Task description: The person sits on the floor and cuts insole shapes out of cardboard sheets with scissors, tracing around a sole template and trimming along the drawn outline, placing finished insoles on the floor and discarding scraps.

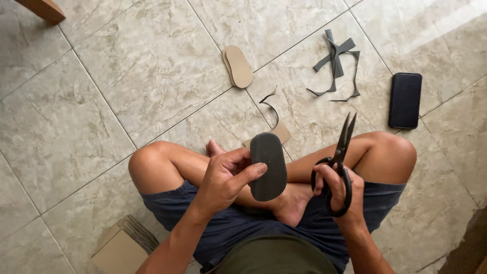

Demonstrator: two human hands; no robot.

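Note:
I sit cross-legged on a tiled floor. My left hand (227,177) grips a dark grey oval sole-shaped piece (268,165), thumb across its near face, holding it upright above my feet. My right hand (339,190) has its fingers through the loops of black scissors (339,157), whose nearly closed blades point up and away. The scissors are apart from the grey piece, to its right.
A tan oval sole piece (238,66) lies on the floor ahead. Dark trimmed strips (337,63) lie at the far right, one curled strip (271,104) nearer. A black phone (405,100) lies right. A tan card (280,133) is by my foot; stacked cardboard sheets (124,246) at lower left.

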